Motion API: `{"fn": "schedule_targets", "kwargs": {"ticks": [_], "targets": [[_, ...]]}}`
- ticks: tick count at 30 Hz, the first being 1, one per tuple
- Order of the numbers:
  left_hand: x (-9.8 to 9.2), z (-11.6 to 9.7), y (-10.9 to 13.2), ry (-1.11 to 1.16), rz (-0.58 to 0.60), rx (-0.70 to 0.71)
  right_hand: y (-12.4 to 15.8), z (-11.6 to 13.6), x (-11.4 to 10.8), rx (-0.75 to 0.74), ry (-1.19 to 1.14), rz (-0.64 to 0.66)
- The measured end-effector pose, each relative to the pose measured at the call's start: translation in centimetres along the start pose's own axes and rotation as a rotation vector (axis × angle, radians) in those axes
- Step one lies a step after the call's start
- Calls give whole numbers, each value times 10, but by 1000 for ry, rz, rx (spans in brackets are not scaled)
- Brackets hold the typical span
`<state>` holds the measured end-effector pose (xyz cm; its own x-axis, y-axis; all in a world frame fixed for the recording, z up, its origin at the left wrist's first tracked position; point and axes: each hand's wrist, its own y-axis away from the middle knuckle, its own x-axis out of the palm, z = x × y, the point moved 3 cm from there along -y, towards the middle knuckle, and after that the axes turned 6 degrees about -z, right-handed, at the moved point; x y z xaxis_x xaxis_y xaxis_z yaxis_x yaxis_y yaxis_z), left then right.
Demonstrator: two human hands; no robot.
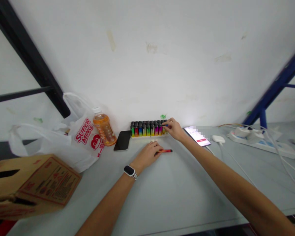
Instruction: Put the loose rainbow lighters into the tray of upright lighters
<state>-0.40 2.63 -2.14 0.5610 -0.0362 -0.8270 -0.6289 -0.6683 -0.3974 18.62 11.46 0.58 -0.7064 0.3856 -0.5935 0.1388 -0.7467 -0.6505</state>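
Note:
A tray of lighters (147, 128) stands against the wall, several rows of black tops over bodies in many colours. My right hand (173, 128) is at the tray's right end, thumb and fingers pinched on a lighter (165, 124); its dark top shows, the rest is mostly hidden by fingers and neighbours. Nearer to me, my left hand (148, 154) rests low over the table, its fingertips closed on one end of a slim red-orange lighter (165, 150) that lies sideways, pointing right. A watch (129, 170) is on my left wrist.
Left of the tray are a dark phone (122, 141), an orange drink bottle (104, 127), a white plastic bag (81, 141) and a cardboard box (39, 186). To the right lie a lit phone (198, 135), a white charger (218, 139), cables and a power strip (263, 144).

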Motion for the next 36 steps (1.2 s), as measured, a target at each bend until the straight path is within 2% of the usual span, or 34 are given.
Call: {"fn": "schedule_targets", "kwargs": {"ticks": [6,12,15,18,19,21,24,26,30,33,36], "targets": [[2,9,-3,179,-88,-84,16,16,-3,-113,381,-18],[3,9,-4,515,-216,-300,23,13,-4,-55,422,39],[8,14,-4,668,-233,-392,33,16,-2,9,288,-9],[13,17,-5,768,-270,-419,49,29,0,185,-19,-147],[13,18,-5,785,-280,-417,55,34,2,245,-133,-156],[14,17,-6,798,-284,-406,63,47,9,274,-305,-97],[14,13,-6,778,-268,-381,68,60,15,266,-439,-32],[12,11,-6,731,-265,-383,69,62,15,300,-531,-62],[7,17,-4,604,-278,-419,73,58,7,435,-753,-212],[6,22,-3,559,-299,-422,79,57,5,572,-848,-197],[8,23,-3,504,-274,-370,86,56,6,662,-822,-185]]}}
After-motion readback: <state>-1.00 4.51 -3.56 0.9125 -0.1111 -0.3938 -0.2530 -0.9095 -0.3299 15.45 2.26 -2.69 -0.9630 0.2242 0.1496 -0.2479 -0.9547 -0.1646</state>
